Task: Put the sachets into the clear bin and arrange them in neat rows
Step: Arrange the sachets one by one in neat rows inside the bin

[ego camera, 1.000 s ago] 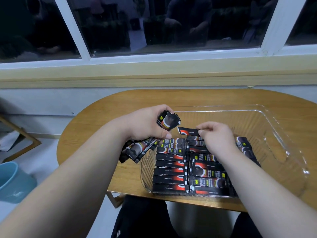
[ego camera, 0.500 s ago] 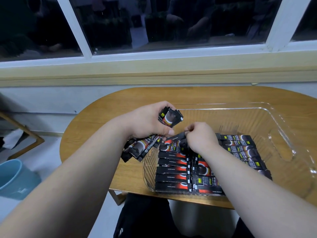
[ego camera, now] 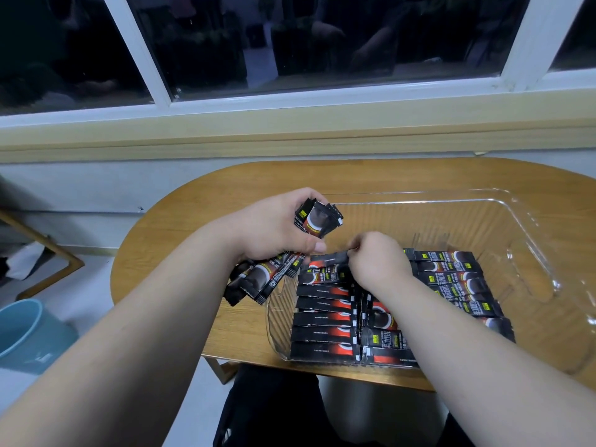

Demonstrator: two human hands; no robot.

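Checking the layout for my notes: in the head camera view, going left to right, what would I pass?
Round blue plastic bucket, left hand gripping a bundle of black sachets, right hand pinching a single sachet, clear plastic bin's right wall.

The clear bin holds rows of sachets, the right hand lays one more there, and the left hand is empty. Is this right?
No. In the head view the left hand grips a bundle of sachets. The rows in the clear bin and the right hand with one sachet are correct.
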